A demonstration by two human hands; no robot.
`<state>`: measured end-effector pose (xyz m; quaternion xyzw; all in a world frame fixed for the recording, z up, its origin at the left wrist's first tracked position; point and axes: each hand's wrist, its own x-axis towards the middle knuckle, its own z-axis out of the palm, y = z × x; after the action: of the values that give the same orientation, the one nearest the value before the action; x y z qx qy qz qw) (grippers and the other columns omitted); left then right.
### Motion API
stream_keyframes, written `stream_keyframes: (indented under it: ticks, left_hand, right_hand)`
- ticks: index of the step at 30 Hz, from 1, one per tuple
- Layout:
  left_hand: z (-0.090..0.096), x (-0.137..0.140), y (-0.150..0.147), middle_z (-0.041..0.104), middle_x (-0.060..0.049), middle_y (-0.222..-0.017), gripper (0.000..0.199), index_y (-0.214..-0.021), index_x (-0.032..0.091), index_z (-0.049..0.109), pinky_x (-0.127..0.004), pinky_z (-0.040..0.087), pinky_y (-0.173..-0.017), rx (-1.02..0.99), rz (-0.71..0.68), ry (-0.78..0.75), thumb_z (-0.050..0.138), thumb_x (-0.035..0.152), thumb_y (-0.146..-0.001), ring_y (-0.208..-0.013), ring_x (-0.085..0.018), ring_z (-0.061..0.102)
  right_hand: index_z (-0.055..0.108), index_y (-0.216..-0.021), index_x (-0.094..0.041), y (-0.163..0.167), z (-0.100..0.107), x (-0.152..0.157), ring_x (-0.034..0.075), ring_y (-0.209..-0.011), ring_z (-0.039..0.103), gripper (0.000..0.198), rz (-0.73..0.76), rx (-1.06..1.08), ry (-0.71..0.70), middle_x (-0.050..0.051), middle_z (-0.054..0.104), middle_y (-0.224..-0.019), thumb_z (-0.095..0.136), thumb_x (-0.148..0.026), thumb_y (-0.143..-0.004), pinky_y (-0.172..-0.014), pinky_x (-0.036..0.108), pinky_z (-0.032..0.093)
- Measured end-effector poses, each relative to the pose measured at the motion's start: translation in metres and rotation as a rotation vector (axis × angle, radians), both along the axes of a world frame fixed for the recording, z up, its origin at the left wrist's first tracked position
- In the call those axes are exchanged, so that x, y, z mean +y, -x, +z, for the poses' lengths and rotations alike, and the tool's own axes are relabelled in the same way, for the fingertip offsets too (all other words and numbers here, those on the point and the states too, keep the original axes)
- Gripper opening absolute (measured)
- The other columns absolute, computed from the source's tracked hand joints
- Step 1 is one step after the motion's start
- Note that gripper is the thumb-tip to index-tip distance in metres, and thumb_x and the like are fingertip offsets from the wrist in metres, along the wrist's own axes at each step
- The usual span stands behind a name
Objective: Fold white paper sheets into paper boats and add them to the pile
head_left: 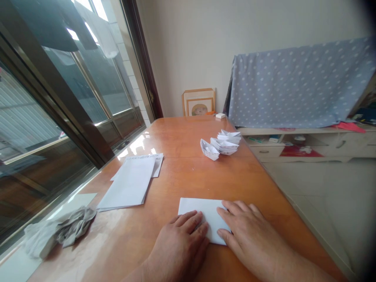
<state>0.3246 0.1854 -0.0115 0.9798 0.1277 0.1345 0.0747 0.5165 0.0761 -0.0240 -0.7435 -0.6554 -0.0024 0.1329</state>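
A folded white sheet of paper (202, 205) lies flat on the brown wooden table near its front. My left hand (183, 237) rests on the sheet's left and lower part, fingers stretched out and lying together. On the right edge of the same sheet lies my right hand (246, 227), its fingers spread and the thumb pressing near the lower corner. Neither hand grips the paper; both touch it from above. Part of the sheet's lower left is hidden under my left hand.
Several folded paper boats (225, 145) stand in stacks at the table's right side. White paper sheets (129, 182) lie to the left, and crumpled grey cloths (76, 225) sit at the left edge. A small white box (220, 116) is at the far end of the table (173, 141).
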Motion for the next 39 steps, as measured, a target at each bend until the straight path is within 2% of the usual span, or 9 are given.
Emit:
stream_keyframes:
  ticks: [12,26,30,35,39]
  left_hand:
    - [0.000,0.002,-0.001,0.069,-0.007,-0.121,0.023,-0.112,0.024,0.066,-0.047,0.058,-0.096,0.039,0.005,0.030,0.053,0.024,-0.094,-0.116,-0.030,0.065]
    - [-0.001,0.002,0.000,0.068,-0.006,-0.122,0.025,-0.115,0.024,0.066,-0.047,0.055,-0.101,0.062,0.014,0.082,0.050,0.024,-0.095,-0.119,-0.029,0.062]
    - [0.000,0.004,0.000,0.069,-0.005,-0.121,0.025,-0.112,0.025,0.068,-0.046,0.053,-0.101,0.056,0.033,0.148,0.048,0.026,-0.097,-0.116,-0.027,0.062]
    - [0.005,0.010,-0.002,0.070,-0.003,-0.117,0.029,-0.108,0.026,0.071,-0.038,0.054,-0.095,-0.007,0.097,0.308,0.043,0.027,-0.101,-0.105,-0.021,0.065]
    - [-0.001,0.014,-0.004,0.071,-0.004,-0.114,0.027,-0.107,0.024,0.072,-0.036,0.053,-0.094,-0.036,0.100,0.371,0.046,0.025,-0.100,-0.101,-0.020,0.064]
  right_hand:
    - [0.069,-0.119,-0.025,-0.001,-0.007,-0.001,0.033,-0.113,0.061,0.031,-0.006,-0.087,-0.059,0.012,0.065,-0.131,0.060,-0.028,-0.090,-0.091,0.052,0.048]
    - [0.069,-0.120,-0.025,0.000,-0.003,-0.001,0.033,-0.115,0.060,0.033,-0.014,-0.069,-0.022,0.012,0.064,-0.133,0.063,-0.030,-0.089,-0.093,0.052,0.047]
    - [0.070,-0.118,-0.025,0.001,0.003,-0.001,0.032,-0.113,0.060,0.030,-0.021,-0.035,0.008,0.011,0.065,-0.130,0.064,-0.030,-0.089,-0.095,0.051,0.045]
    - [0.070,-0.118,-0.025,0.003,0.012,-0.001,0.031,-0.111,0.060,0.030,-0.016,-0.004,0.064,0.010,0.066,-0.127,0.065,-0.033,-0.090,-0.094,0.048,0.045]
    - [0.069,-0.118,-0.024,0.004,0.016,-0.002,0.030,-0.113,0.058,0.030,-0.018,-0.002,0.081,0.010,0.065,-0.128,0.065,-0.032,-0.090,-0.096,0.047,0.043]
